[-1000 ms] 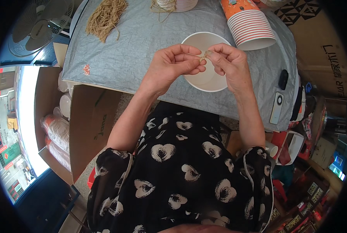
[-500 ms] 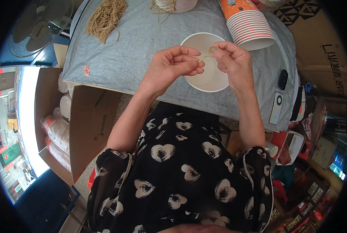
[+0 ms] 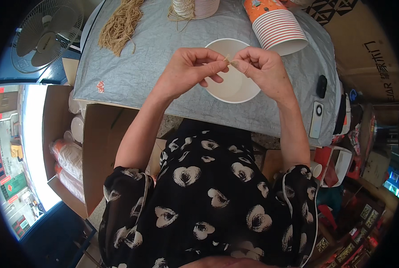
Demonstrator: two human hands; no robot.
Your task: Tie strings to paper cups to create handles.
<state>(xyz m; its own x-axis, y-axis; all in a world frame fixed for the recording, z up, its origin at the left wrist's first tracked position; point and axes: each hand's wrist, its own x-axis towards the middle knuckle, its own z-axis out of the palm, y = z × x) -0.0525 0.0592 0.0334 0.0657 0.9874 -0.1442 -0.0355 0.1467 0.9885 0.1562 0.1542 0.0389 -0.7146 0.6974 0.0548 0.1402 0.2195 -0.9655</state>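
Observation:
Above the near rim of a white paper bucket [image 3: 233,89], my two hands meet with their fingertips nearly touching. My left hand [image 3: 192,69] pinches a short piece of thin tan cord [image 3: 227,59] between thumb and forefinger. From the other side, my right hand [image 3: 262,69] pinches the same cord, its remaining fingers curled. Most of the cord is hidden by the fingertips. A bundle of similar tan cord [image 3: 120,29] lies at the far left of the table.
Orange-patterned paper buckets [image 3: 279,33] lie nested at the far right; another stack [image 3: 204,8] has cord beside it. A remote control [image 3: 316,120] and a black object [image 3: 321,86] lie on the right of the grey-covered table [image 3: 163,31]. An open cardboard box [image 3: 105,152] stands left.
My hands have drawn closer together, the left fingers now pinching more tightly. Less of the cord shows between them. The whole view has shifted slightly.

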